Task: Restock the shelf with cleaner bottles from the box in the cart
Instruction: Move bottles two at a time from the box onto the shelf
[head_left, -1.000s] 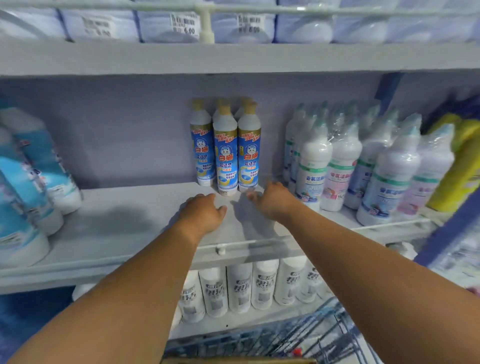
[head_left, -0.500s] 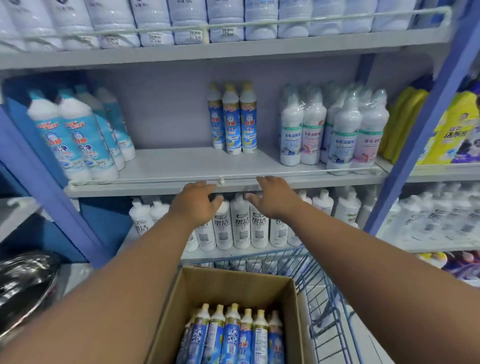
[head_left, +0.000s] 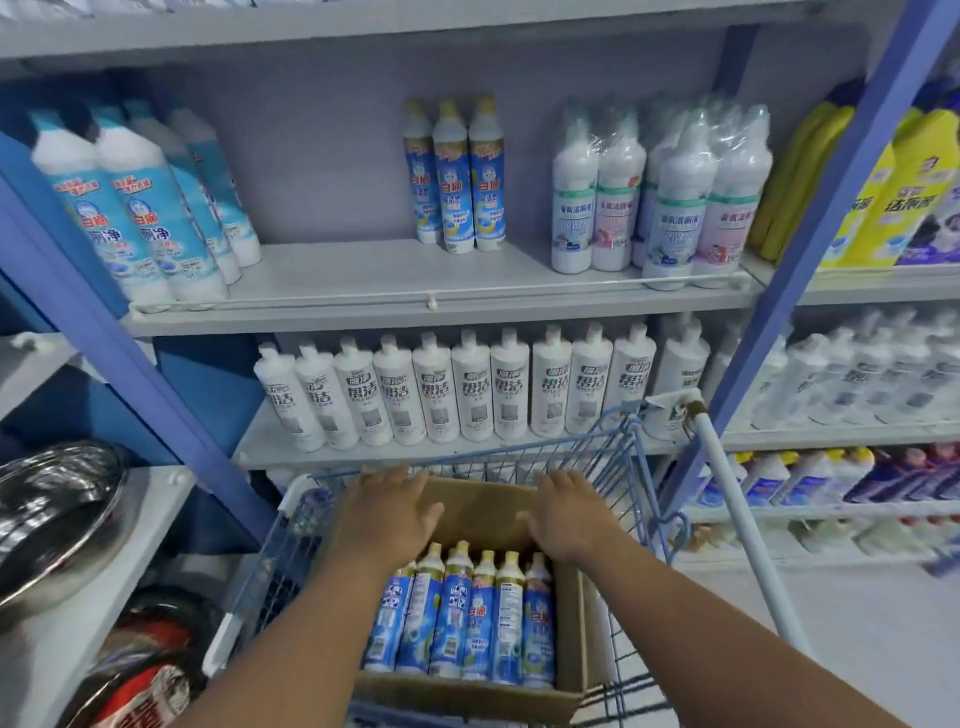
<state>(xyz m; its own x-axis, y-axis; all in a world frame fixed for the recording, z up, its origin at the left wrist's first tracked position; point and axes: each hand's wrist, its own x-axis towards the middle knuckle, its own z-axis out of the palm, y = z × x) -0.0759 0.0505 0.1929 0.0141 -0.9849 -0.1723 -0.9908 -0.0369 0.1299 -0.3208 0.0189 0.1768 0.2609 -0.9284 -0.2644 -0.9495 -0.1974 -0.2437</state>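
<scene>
Shelves (head_left: 363, 280) hold three bottles (head_left: 457, 176); we have dropped our left hand (head_left: 387, 512) and right hand (head_left: 569, 519), both spread and empty, over the bottles in the box (head_left: 457, 613), ready to grab more

White bottles (head_left: 470, 389) lower tier; yellow bottles (head_left: 878, 208) right; steel bowl (head_left: 52, 519) left.

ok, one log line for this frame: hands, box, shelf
left hand open, over box | right hand open, over box | bottles unpicked | shelf gap open
</scene>
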